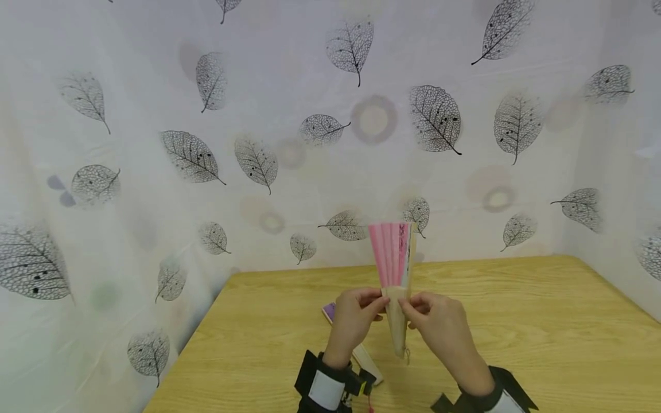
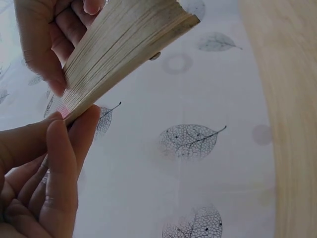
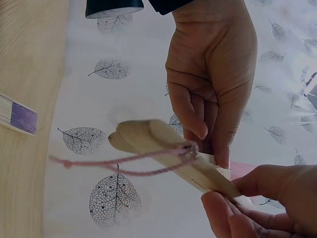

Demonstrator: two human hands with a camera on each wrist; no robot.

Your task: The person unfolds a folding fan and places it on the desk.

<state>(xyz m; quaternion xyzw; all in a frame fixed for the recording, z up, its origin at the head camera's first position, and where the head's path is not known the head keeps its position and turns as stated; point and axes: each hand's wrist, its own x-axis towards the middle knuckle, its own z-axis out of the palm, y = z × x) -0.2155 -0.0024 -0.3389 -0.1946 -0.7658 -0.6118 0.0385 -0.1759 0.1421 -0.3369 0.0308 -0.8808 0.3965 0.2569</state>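
A partly spread folding fan [image 1: 396, 324], with pink leaf and pale wooden ribs, is held upright above the table. My left hand [image 1: 353, 321] pinches its left edge between thumb and fingers where the leaf meets the ribs. On the opposite edge, at the same height, my right hand [image 1: 445, 322] pinches it. A reddish cord [image 3: 114, 161] hangs from the fan's pivot end in the right wrist view. Behind and below my left hand lies a second, folded fan [image 1: 368, 365] with a purple leaf, partly hidden by that hand and wrist.
The wood-grain table [image 1: 248, 344] spreads beneath both hands. Behind it and along its left and right sides hangs a white curtain [image 1: 289, 69] printed with dark leaves. Black straps circle both wrists.
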